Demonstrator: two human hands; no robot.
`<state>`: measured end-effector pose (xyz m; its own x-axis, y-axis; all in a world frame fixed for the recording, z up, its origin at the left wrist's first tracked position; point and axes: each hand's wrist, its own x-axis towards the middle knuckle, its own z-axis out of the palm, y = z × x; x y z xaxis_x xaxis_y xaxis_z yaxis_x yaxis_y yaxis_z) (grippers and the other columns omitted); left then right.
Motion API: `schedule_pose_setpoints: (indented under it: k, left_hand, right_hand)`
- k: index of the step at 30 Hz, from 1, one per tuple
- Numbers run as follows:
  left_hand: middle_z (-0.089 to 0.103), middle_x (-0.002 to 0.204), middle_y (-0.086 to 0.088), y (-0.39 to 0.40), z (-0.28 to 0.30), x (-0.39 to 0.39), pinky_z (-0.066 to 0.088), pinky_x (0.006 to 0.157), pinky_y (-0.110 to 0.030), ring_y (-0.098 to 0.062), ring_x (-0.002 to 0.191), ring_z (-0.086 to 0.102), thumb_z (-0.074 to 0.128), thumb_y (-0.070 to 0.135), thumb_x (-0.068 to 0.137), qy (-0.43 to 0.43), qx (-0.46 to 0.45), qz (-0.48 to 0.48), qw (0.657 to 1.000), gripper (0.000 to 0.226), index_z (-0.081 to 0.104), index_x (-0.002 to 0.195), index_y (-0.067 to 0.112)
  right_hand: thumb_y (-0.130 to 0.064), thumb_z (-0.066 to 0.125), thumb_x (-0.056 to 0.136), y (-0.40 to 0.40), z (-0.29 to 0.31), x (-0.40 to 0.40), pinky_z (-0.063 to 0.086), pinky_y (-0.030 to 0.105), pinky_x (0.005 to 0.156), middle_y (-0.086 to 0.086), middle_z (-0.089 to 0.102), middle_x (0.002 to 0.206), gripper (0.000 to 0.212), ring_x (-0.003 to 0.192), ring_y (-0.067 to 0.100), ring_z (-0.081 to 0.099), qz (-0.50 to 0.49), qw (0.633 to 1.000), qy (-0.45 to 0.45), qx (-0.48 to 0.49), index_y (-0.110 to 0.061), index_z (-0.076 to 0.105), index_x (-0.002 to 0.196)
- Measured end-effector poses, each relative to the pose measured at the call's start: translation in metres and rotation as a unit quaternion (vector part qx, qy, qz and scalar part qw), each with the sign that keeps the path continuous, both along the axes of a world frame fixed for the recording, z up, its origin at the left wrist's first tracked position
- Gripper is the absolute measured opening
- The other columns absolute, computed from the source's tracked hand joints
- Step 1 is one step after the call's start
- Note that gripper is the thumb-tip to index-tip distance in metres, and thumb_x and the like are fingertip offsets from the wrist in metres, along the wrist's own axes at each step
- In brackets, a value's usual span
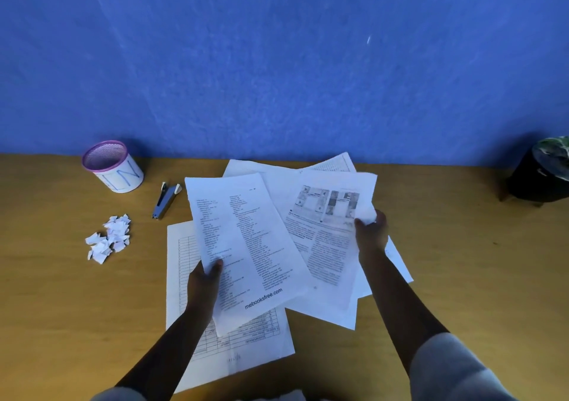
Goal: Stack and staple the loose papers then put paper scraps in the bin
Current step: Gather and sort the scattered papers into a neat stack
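Several printed sheets lie fanned out across the middle of the wooden table [462, 246]. My left hand [203, 280] grips the left edge of an index page [246, 240] marked "mebooksfree.com". My right hand [371, 231] pinches the right edge of a page with small pictures [329, 231]. A table-form sheet [246, 345] lies flat beneath, nearest me. More sheets [335, 162] lie behind, toward the wall. A pile of white paper scraps [109, 239] sits at the left. Between the scraps and the sheets lies a small silver stapler [166, 200]. The mesh bin [112, 166] with a purple rim stands at the back left.
A blue wall [277, 62] runs along the table's far edge. A dark pot with a plant [542, 176] stands at the far right. Bare wood shows to the right of the papers and in the front left.
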<state>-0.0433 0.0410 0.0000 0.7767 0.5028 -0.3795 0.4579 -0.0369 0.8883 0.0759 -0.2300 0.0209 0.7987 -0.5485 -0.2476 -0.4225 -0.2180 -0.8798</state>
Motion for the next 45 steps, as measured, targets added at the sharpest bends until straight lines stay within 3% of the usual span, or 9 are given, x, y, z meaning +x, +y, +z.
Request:
schedule_pose_setpoints:
  k: [8,14,17,22,28,30,33,39,45]
  left_hand:
    - [0.061,0.102,-0.010,0.008,-0.001,0.006,0.048,0.070,-0.030,-0.033,0.095,0.059,0.056,0.011,0.087,0.000,-0.024,-0.038,0.999,0.022,0.050,0.108,0.009]
    - [0.036,0.141,-0.018,0.004,0.028,0.021,0.041,0.099,-0.055,-0.038,0.126,0.041,0.076,0.022,0.072,0.008,0.162,0.057,0.985,0.087,0.023,0.140,0.009]
    - [0.031,0.145,-0.015,0.001,0.059,0.042,0.034,0.108,-0.051,-0.030,0.133,0.032,0.079,0.026,0.067,-0.093,0.179,-0.034,0.979,0.095,0.022,0.142,0.012]
    - [0.030,0.146,0.006,-0.003,0.112,0.071,0.028,0.102,-0.027,-0.012,0.131,0.032,0.067,0.019,0.079,-0.166,0.110,-0.214,0.956,0.077,0.022,0.142,0.019]
    - [0.061,0.115,0.003,-0.020,0.118,0.074,0.043,0.094,-0.030,-0.012,0.108,0.059,0.048,0.027,0.092,-0.156,-0.060,-0.239,0.957,0.020,0.057,0.110,0.024]
    - [0.062,0.118,0.006,-0.031,0.114,0.068,0.042,0.099,-0.028,-0.001,0.106,0.059,0.046,0.041,0.091,-0.156,-0.121,-0.198,0.960,0.030,0.062,0.109,0.023]
    - [0.064,0.122,-0.005,-0.047,0.107,0.059,0.042,0.103,-0.047,-0.021,0.114,0.059,0.047,0.056,0.082,-0.146,-0.144,-0.201,0.958,0.052,0.062,0.115,0.019]
    - [0.061,0.116,0.000,-0.066,0.106,0.056,0.049,0.089,-0.033,-0.020,0.104,0.059,0.054,0.017,0.090,-0.183,-0.033,-0.183,0.965,0.024,0.058,0.114,0.019]
    - [0.070,0.104,0.008,-0.049,0.108,0.058,0.053,0.085,-0.031,-0.014,0.097,0.065,0.049,0.014,0.091,-0.222,-0.118,-0.114,0.961,0.021,0.061,0.107,0.024]
  right_hand:
    - [-0.008,0.043,0.094,-0.019,0.087,0.003,0.045,0.037,0.087,0.019,0.065,0.112,0.029,0.101,0.038,0.060,0.118,0.934,-0.188,-0.278,-0.008,0.052,0.122]
    - [-0.009,0.042,0.095,-0.012,0.145,-0.005,0.043,0.048,0.088,0.018,0.065,0.095,0.023,0.088,0.038,0.057,0.100,0.874,-0.320,-0.352,-0.003,0.057,0.111]
    - [-0.017,0.041,0.097,-0.002,0.173,-0.014,0.045,0.041,0.088,0.003,0.063,0.100,0.023,0.087,0.022,0.056,0.148,0.876,-0.353,-0.295,-0.008,0.051,0.116]
    - [-0.018,0.049,0.096,0.004,0.198,-0.016,0.035,-0.002,0.060,-0.016,0.052,0.082,0.031,0.067,-0.017,0.053,0.186,0.915,-0.334,-0.130,-0.016,0.043,0.126]
    - [-0.015,0.051,0.094,0.000,0.176,0.006,0.038,0.002,0.055,-0.001,0.055,0.090,0.036,0.070,-0.002,0.053,0.139,0.950,-0.262,-0.099,-0.016,0.043,0.129]
    - [-0.014,0.052,0.093,-0.002,0.164,0.010,0.037,0.006,0.057,0.000,0.053,0.102,0.037,0.085,0.011,0.054,0.108,0.960,-0.241,-0.089,-0.013,0.043,0.129]
    - [-0.012,0.052,0.093,-0.001,0.150,0.007,0.038,0.001,0.060,-0.001,0.053,0.103,0.033,0.089,0.012,0.055,0.068,0.968,-0.238,-0.051,-0.009,0.046,0.125]
    - [-0.013,0.052,0.094,0.007,0.137,-0.002,0.044,0.006,0.062,-0.018,0.060,0.084,0.026,0.066,-0.016,0.060,0.068,0.952,-0.291,0.068,-0.012,0.046,0.119]
    - [-0.029,0.065,0.086,0.000,0.132,-0.006,0.050,0.023,0.087,-0.012,0.069,0.100,0.045,0.095,0.001,0.065,0.163,0.947,-0.249,0.121,-0.011,0.051,0.124]
